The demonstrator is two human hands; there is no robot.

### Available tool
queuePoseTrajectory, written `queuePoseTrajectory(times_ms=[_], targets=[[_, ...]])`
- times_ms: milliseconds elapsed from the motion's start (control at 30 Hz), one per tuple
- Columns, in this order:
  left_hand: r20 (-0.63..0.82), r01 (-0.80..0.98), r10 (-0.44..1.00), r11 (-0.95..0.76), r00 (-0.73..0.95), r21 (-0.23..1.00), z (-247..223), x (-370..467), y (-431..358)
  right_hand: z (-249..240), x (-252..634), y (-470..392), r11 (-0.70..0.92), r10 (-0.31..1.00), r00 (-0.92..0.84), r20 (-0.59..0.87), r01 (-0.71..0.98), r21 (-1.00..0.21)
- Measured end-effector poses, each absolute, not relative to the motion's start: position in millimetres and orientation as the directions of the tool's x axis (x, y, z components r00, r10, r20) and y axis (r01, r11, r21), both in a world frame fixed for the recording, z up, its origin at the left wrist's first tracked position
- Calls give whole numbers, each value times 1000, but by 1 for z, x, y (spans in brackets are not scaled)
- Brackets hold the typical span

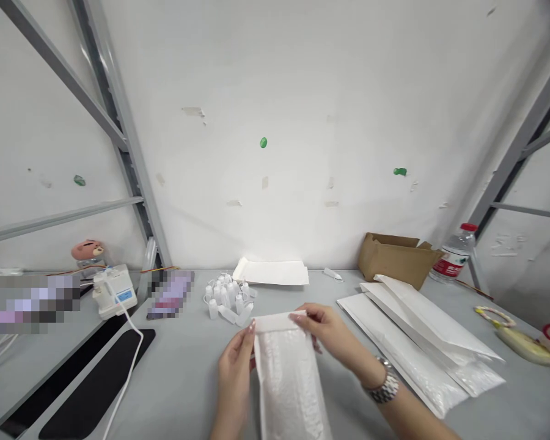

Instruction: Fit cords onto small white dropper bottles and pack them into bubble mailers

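A white padded envelope (pixel 289 385) lies lengthwise between my hands, its folded flap at the far end. The fingers of my left hand (pixel 236 360) grip the flap's left corner. At the right end of the flap, my right hand (pixel 323 333) pinches the edge with thumb and fingers; a metal watch is on that wrist. Just beyond the envelope stands a cluster of small translucent plastic bottles (pixel 227 296), some lying on their sides. More white envelopes (pixel 421 336) are stacked loosely to the right.
An open cardboard box (pixel 394 260) and a red-capped water bottle (pixel 454 253) stand at the back right. A white paper sheet (pixel 272 273) and one bottle (pixel 332 274) lie near the wall. A white device (pixel 114 290) with a cable and a black mat (pixel 103 382) are at left.
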State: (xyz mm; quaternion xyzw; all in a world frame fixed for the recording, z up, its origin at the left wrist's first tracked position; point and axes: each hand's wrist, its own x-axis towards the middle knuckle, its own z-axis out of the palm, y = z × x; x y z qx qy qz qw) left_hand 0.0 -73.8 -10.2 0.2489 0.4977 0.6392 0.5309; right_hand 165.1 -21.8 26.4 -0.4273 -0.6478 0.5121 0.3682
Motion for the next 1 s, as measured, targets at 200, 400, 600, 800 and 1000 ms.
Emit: queuePoseTrajectory(times_ms=[200,400,600,800,1000], targets=[[-216,-354,919,92,-330,931,-15,-5,-71,115,253,-20,345,900,-53,433,695,-631],[-196,-320,899,67,-392,945,-21,-5,-72,139,277,7,196,851,-250,462,967,162],[-189,-312,895,60,-404,948,-22,-6,-72,62,250,31,280,935,-335,118,900,334],[-177,-327,891,34,-418,944,-18,-3,-73,12,254,49,276,945,-318,77,901,335],[-176,-326,912,50,-369,944,-27,-8,-71,0,269,54,232,955,-277,108,921,314]])
